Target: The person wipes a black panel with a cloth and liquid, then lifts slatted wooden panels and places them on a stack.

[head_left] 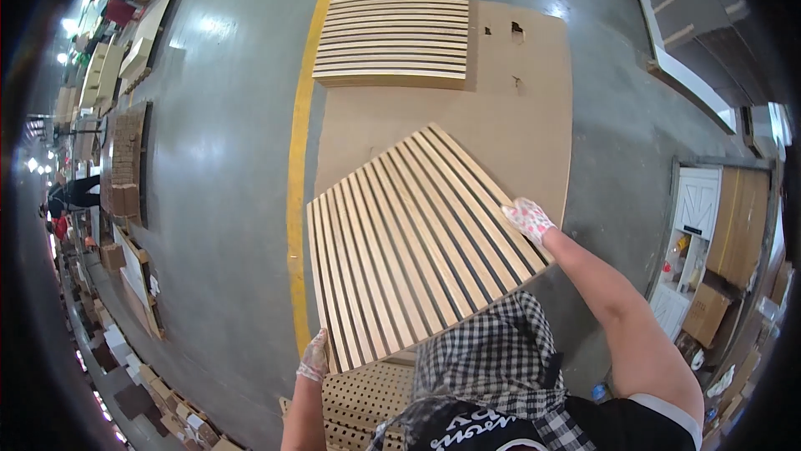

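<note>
Slat panel is gripped at opposite edges by the left hand and right hand, partly over the cardboard sheet. Probably stiff and fairly heavy, it is best held there.

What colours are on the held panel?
The slatted panel is pale tan with dark stripes, best seen in the head view.

black clothing bears white lettering beside checked cloth, and the right glove is white, spotted pink.

L hand part. hidden, bkgd person blurry
</note>
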Tool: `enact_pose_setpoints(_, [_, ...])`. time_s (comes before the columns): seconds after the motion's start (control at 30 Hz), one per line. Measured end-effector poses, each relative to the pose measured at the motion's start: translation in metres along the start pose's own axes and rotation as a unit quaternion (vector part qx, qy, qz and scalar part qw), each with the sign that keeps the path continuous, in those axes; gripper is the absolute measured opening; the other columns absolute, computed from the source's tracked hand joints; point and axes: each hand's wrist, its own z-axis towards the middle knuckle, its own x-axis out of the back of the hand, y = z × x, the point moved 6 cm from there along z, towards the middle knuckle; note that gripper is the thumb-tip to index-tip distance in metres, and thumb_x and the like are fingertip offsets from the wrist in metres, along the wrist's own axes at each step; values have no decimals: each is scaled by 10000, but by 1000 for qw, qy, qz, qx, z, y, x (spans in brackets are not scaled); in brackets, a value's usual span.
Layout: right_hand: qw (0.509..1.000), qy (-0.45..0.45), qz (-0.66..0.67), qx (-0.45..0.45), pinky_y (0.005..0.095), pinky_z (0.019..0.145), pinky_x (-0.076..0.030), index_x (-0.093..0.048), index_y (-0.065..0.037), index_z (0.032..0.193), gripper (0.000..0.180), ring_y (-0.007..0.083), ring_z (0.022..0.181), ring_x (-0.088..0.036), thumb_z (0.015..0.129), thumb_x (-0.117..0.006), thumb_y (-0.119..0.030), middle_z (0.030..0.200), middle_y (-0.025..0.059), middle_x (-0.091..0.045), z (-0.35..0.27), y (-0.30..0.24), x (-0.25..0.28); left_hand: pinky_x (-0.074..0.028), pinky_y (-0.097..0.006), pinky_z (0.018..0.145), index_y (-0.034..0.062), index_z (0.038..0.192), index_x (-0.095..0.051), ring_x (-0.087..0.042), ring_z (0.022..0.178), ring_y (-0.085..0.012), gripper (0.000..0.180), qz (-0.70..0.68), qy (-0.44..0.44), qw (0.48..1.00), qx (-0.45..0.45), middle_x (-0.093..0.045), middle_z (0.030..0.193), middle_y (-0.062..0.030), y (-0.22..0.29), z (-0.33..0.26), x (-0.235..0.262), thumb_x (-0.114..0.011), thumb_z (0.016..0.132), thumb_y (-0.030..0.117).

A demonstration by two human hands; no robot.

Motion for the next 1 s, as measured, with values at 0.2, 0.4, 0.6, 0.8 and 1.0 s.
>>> enact_pose_setpoints(0.2, [996, 4, -49, 78, 404, 849, -402, -553, 33, 920, 477, 359, 970, -513, 837, -398, -410, 990, 240, -551, 107, -65, -13, -411, -303, 888, -45, 1136, -460, -528, 1004, -195, 397, -137, 138, 978, -72, -531, 1110, -131, -39, 66, 4, -368, 906, 265])
enact_pose_setpoints(0.4, [989, 8, -98, 108, 397, 853, -407, -559, 30, 935, 469, 354, 964, -522, 842, -390, -397, 999, 232, -556, 175, -131, -8, -467, -323, 828, -21, 1170, -438, -552, 972, -217, 434, -208, 139, 960, -127, -535, 1104, -127, -52, 112, -16, -371, 907, 317])
enact_pose_setpoints(0.6, [980, 20, -125, 152, 391, 875, -398, -565, 9, 952, 459, 348, 987, -514, 848, -378, -397, 1016, 216, -558, 227, -157, -26, -502, -328, 815, 33, 1244, -344, -560, 962, -234, 479, -275, 159, 940, -126, -485, 1158, -134, -80, 159, -57, -331, 911, 377])
enact_pose_setpoints(0.8, [982, 5, -165, 92, 395, 893, -388, -519, -19, 1047, 438, 344, 1026, -499, 866, -363, -385, 1076, 200, -540, 273, -118, -47, -398, -342, 919, 20, 1295, -268, -456, 1094, -260, 576, -289, 181, 940, -25, -391, 1257, -150, -140, 206, -96, -267, 909, 447])
enact_pose_setpoints(1.0, [984, -24, -163, 70, 371, 940, -352, -485, -35, 1127, 459, 316, 1112, -443, 857, -384, -392, 1177, 194, -479, 308, -78, -48, -309, -384, 980, 46, 1315, -246, -360, 1179, -271, 577, -320, 170, 930, 65, -323, 1317, -127, -176, 238, -145, -267, 905, 451])
